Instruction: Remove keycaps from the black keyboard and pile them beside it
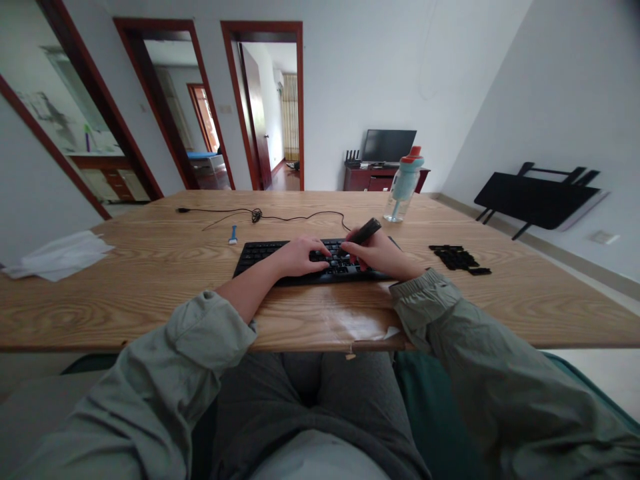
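Observation:
A black keyboard [260, 255] lies on the wooden table [150, 280] in front of me. My left hand [300, 257] rests on the keys near the middle, fingers curled and pressing down on the keyboard. My right hand [380, 255] is closed around a dark, stick-shaped tool [365, 231], its lower tip touching the keys just right of my left fingers. A pile of loose black keycaps [459, 259] sits on the table to the right of the keyboard.
A clear water bottle with an orange cap [404, 183] stands behind the keyboard. A black cable [280, 217] and a small blue tool [233, 234] lie beyond it. White paper [60, 257] lies at the left. A folded black table [537, 199] leans on the right wall.

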Motion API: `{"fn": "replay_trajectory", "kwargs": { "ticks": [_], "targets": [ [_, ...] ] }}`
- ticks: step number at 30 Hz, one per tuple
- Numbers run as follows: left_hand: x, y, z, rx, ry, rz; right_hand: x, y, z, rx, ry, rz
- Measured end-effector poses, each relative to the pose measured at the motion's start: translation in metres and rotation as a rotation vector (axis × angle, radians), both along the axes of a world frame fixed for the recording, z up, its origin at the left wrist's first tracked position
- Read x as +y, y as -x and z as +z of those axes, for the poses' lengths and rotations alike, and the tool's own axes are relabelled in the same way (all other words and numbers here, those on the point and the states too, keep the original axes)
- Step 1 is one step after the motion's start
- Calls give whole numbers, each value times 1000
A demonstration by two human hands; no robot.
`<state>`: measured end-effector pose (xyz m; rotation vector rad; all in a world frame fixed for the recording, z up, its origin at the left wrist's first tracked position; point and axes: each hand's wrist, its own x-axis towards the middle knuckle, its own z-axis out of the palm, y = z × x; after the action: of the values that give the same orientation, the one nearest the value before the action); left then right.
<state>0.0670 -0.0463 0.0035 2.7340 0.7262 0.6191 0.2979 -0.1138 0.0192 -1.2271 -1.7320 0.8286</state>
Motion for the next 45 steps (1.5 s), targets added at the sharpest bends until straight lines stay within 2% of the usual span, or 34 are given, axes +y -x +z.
{"fn": "replay_trajectory", "kwargs": {
  "ticks": [7, 12, 16, 19, 24, 26, 37, 45],
  "targets": [
    [-4, -4, 0, -95, -36, -41, 1, -11, 4, -39, -69, 30],
    [-3, -4, -2, -110, -30, -46, -5, -8, 9, -27, 66, 46],
    [-4, -4, -2, -107, -21, -47, -7, -6, 10, -50, 93, 57],
    [-6, -4, 1, -99, -18, -25, -4, -10, 8, -91, 35, 17],
    [-11, -1, 7, -35, -4, 23, 1, -16, 4, -183, -184, -54],
    [-11, -1, 7, -16, -3, 27, 2, -14, 1, -197, -201, -77],
    [0, -3, -3, -13, -8, -8, 8, -12, -3, -152, -161, -76],
    [4, -8, -4, -11, 8, -7, 31, -8, -3, -133, -73, 9]
  ]
}}
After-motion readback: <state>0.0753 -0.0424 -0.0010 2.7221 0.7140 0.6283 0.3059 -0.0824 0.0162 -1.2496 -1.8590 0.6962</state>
